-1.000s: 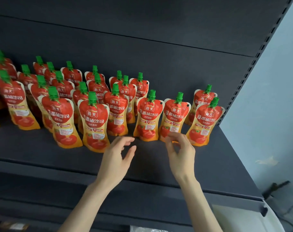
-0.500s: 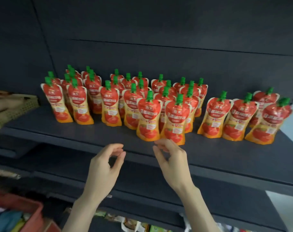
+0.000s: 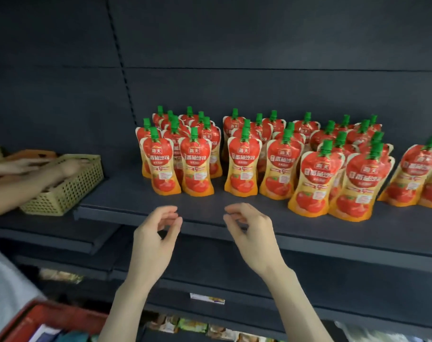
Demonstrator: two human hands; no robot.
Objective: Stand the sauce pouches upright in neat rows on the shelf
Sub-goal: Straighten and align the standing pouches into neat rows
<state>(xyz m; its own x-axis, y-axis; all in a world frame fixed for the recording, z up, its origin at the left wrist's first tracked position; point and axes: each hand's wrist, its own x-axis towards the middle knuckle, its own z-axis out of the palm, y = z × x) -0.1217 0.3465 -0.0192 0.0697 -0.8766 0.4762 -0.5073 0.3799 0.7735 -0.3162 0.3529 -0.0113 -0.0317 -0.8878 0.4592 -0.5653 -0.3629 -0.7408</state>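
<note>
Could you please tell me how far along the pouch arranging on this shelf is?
Mostly done: the sauce pouches stand upright in rows on the shelf. In hand: nothing; the left hand and right hand hover empty before the shelf edge. Left: the front line is uneven, and the rightmost pouches lean.

Red-and-orange sauce pouches [image 3: 242, 166] with green caps are standing upright on the dark shelf [image 3: 308, 233], sitting in crowded rows running front to back.

On sauce pouches [image 3: 242, 166]: logo 海天, below 番茄沙司.
</note>
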